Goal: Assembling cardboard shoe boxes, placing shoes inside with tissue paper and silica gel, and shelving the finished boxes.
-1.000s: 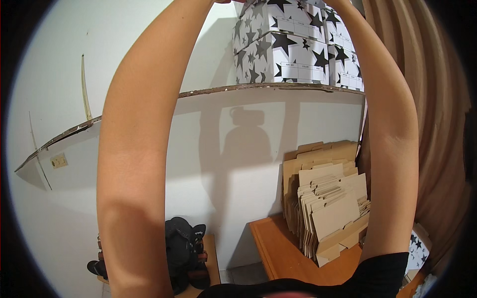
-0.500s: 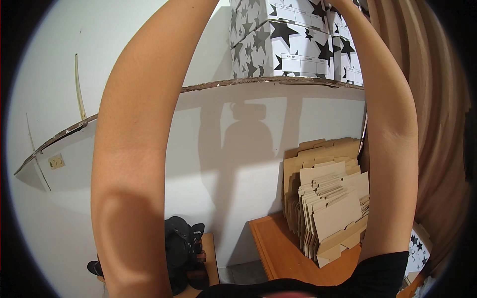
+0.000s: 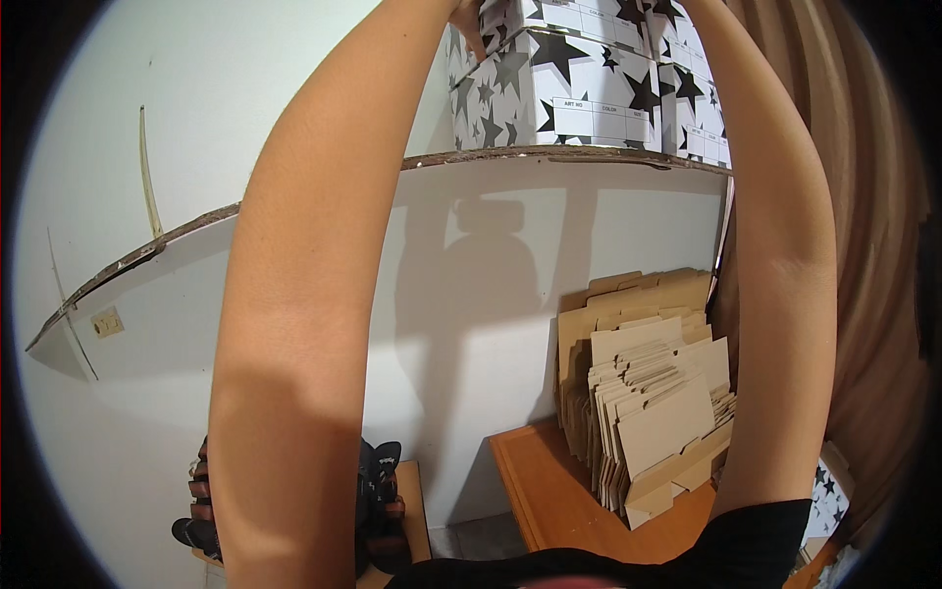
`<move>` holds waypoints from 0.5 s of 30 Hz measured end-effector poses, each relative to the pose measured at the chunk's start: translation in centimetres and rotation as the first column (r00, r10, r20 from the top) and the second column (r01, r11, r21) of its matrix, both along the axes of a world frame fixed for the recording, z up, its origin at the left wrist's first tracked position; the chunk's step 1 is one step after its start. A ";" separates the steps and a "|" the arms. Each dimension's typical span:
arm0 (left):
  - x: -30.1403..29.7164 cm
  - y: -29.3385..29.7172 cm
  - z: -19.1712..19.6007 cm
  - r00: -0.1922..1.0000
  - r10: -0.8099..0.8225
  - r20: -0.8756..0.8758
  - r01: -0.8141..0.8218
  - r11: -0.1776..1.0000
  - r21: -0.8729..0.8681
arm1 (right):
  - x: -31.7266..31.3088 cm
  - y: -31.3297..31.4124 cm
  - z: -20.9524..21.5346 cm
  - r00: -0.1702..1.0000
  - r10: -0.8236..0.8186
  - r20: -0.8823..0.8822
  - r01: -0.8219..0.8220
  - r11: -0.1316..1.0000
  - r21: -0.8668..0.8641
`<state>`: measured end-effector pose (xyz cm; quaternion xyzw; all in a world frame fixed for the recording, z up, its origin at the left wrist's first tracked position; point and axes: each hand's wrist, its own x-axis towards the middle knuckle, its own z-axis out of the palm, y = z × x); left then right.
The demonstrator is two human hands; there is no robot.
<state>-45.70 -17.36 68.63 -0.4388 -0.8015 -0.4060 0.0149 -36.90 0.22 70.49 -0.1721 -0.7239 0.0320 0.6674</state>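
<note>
Both my arms reach up to a high shelf that carries white boxes printed with black stars. My left hand shows only partly at the top edge, its fingers pressed on the left end of the upper star box. That box rests on a lower star box standing on the shelf. My right forearm rises past the right side of the boxes, and its hand is cut off above the picture. More star boxes stand to the right.
Below the shelf, a stack of flat cardboard blanks leans on a wooden table. Dark sandals sit on a low stand by the white wall. A brown curtain hangs at right, with another star box low down.
The view has tilted upward, so the shelf and boxes sit lower and larger in the picture. My arms stay raised at the boxes.
</note>
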 end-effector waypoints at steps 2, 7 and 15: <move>-0.4 -0.1 -0.4 1.000 -0.013 0.027 0.013 1.000 0.012 | 0.1 -0.3 -0.1 1.000 -0.013 0.013 0.013 1.000 -0.006; -1.0 -0.4 -1.1 0.995 -0.056 0.082 0.054 0.998 0.025 | -0.3 -0.1 -0.6 0.999 -0.030 0.040 0.029 0.999 0.014; -0.4 -1.3 -2.0 0.984 -0.170 0.045 0.170 0.985 0.009 | -1.0 0.7 -0.6 0.999 0.007 0.034 -0.009 0.998 0.055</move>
